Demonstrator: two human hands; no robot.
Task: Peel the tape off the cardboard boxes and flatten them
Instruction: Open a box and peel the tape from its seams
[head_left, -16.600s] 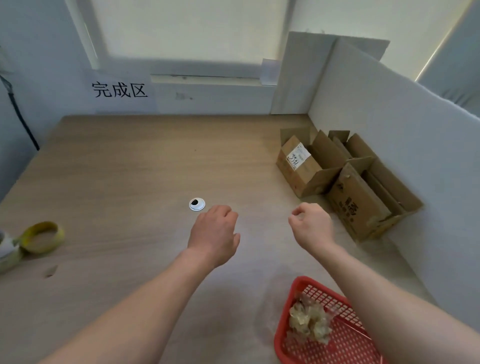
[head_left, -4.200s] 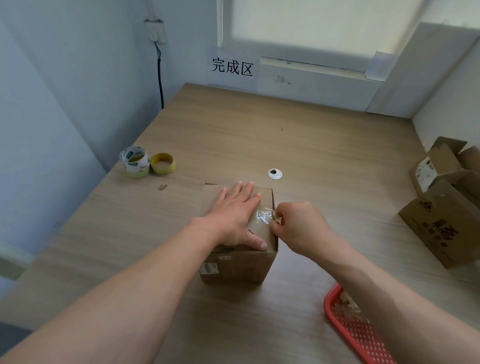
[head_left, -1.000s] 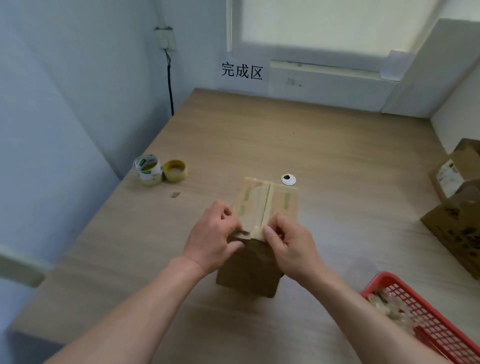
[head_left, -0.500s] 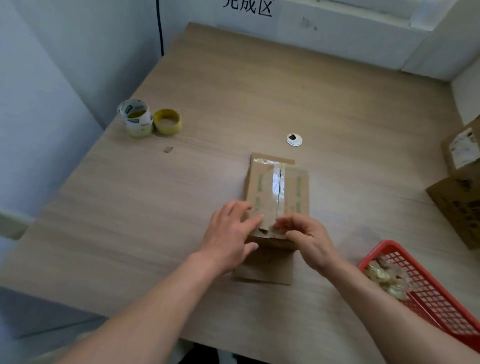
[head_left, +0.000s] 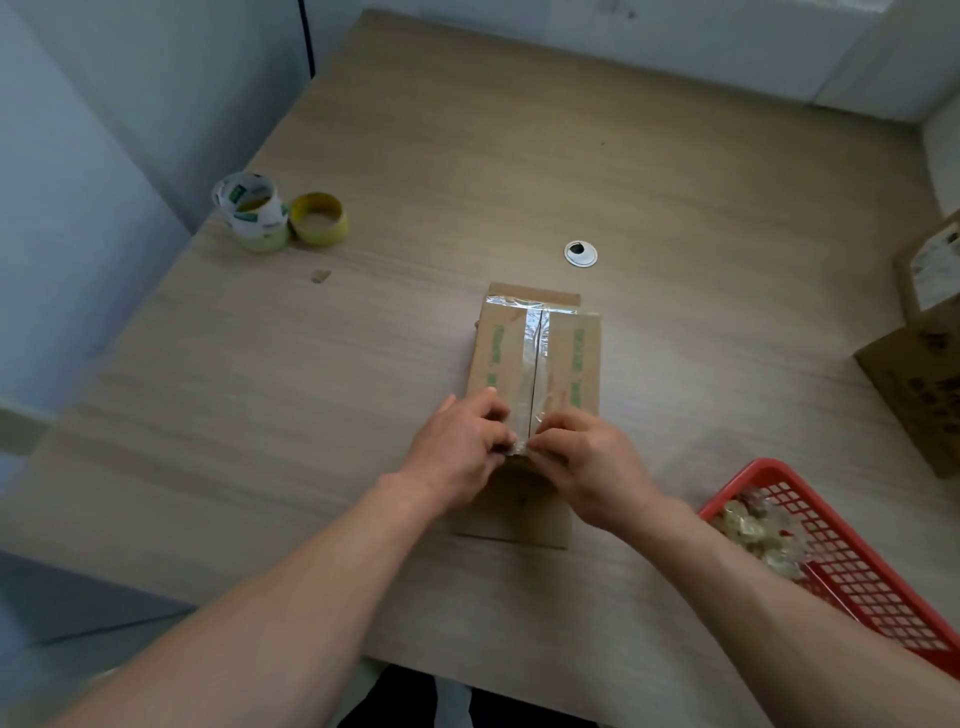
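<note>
Left hand (head_left: 457, 447) and right hand (head_left: 587, 467) meet at the near top edge of a small brown cardboard box (head_left: 571, 358). Both have curled fingers pinching the loose near end of the clear tape strip (head_left: 535, 332).

A red plastic mesh basket (head_left: 883, 613) sits at the near right corner of the light wooden table (head_left: 467, 156) and holds a pile of crumpled clear tape wads (head_left: 753, 535).

The box stands on the table in the middle, just in front of the person and left of the basket. Its top flaps are closed, with green print on each flap. The shiny tape runs along the centre seam and across the far edge. One flap lies flat on the table under the wrists.

Both forearms are bare and reach in from the near edge, knuckles up, with the fingertips almost touching.

A white-and-green tape roll (head_left: 254, 213) and a yellow tape roll (head_left: 318, 218) sit side by side at the left table edge. A round white grommet (head_left: 580, 254) lies beyond the box. More brown cardboard boxes (head_left: 919, 374) are at the right edge, partly cut off.
</note>
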